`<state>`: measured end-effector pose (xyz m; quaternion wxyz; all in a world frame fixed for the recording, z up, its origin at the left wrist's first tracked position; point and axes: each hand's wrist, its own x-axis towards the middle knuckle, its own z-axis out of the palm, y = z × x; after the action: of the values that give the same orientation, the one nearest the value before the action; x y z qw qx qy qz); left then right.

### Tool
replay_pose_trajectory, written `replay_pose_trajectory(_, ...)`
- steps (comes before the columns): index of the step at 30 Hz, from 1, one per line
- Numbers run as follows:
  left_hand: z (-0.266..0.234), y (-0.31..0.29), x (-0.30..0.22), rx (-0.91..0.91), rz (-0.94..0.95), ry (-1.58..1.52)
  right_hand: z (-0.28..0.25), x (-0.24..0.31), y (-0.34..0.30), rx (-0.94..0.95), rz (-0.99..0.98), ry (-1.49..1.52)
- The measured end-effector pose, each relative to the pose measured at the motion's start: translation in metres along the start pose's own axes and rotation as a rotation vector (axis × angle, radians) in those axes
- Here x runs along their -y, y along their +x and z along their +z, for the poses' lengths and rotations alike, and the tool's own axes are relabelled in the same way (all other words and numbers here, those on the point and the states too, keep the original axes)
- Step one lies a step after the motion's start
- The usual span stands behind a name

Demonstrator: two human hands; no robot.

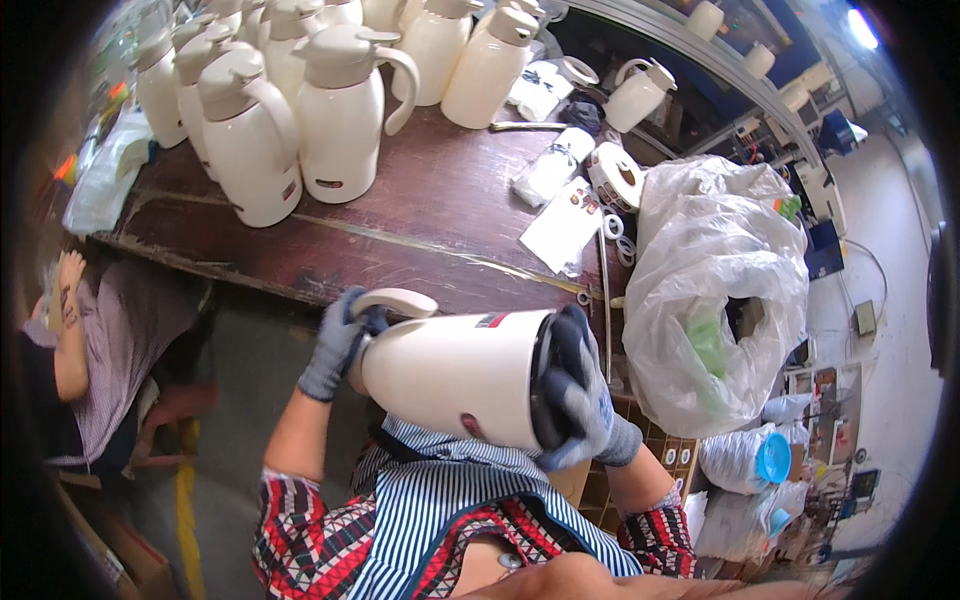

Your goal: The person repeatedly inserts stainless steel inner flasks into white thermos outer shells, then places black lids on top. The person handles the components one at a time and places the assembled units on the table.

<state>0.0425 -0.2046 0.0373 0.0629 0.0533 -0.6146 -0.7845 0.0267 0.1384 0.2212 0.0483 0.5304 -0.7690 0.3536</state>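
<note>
A cream-white thermos jug (440,372) lies sideways in front of my chest, its handle up and its dark base turned to the right. My left hand (342,340), in a grey glove, is closed round the jug's top end beside the handle. At the other end my gloved right hand (585,395) grips the black base, its fingers spread over the bottom edge. The lid end is partly covered by my left hand. Small labels show on the jug's side.
Several upright cream jugs (340,120) crowd the back left of the dark wooden table (400,232). To the right sit a label roll (617,177), a white packet (563,228), white rings (613,228) and a big clear plastic bag (700,300). Another person's arm (68,340) shows at far left.
</note>
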Motion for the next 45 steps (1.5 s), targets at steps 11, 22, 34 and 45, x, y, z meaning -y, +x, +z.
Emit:
replay_pose_trajectory(11, -0.012, 0.003, -0.057, -0.059, 0.193, 0.255, -0.007, -0.016, -0.021, -0.267, 0.229, -0.154)
replay_pose_trajectory(22, 0.046, -0.023, -0.105, -0.073, 0.364, 0.531, 0.031, -0.019, -0.070, -0.482, 0.311, 0.134)
replay_pose_trajectory(34, 0.122, -0.075, -0.143, 0.270, 1.110, 0.992, 0.032, -0.057, -0.132, -0.530, 1.109, 1.245)
replay_pose_trajectory(45, 0.128, -0.050, -0.132, 0.173, 0.926, 0.919, 0.044, -0.061, -0.174, -0.498, 0.701, 0.706)
